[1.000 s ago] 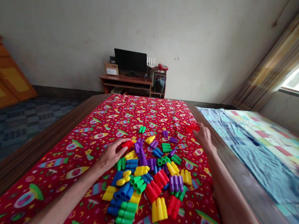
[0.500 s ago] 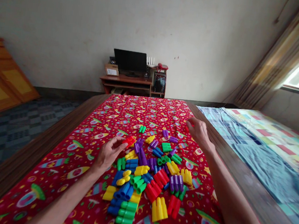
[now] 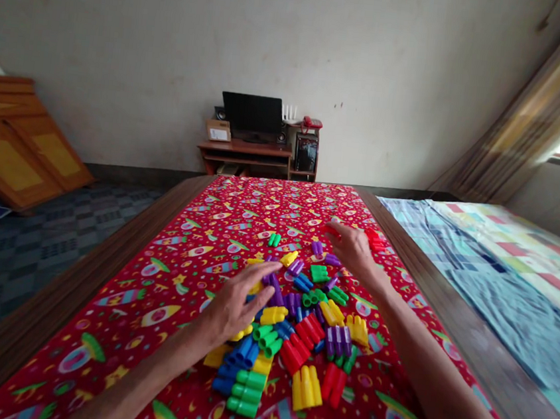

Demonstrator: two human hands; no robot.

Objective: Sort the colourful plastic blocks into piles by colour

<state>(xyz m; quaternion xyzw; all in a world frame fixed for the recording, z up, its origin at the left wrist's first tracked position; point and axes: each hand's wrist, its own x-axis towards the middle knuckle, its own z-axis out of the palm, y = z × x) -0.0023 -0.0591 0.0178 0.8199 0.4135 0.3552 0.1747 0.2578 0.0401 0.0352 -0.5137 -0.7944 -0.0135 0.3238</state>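
Room: wooden boards (image 3: 20,155) lean on the wall at the far left, and a desk with a dark screen (image 3: 253,119) stands at the back.
Table: your red rocket cloth (image 3: 153,269) covers it, with a heap of bright plastic blocks (image 3: 292,331) in the middle.
Left hand: your left hand (image 3: 240,302) lies flat on the near-left side of the heap, fingers spread wide, holding nothing that shows. Press lightly so the blocks do not slide apart.
Right hand: your right hand (image 3: 351,247) reaches past the far side of the heap, fingers loose. I cannot tell if it grips anything.
Red block: a red block (image 3: 375,241) sits just beside that hand, near the table edge. Pinch it by its sides, slowly.
Bed: a striped sheet (image 3: 493,272) lies to the right.
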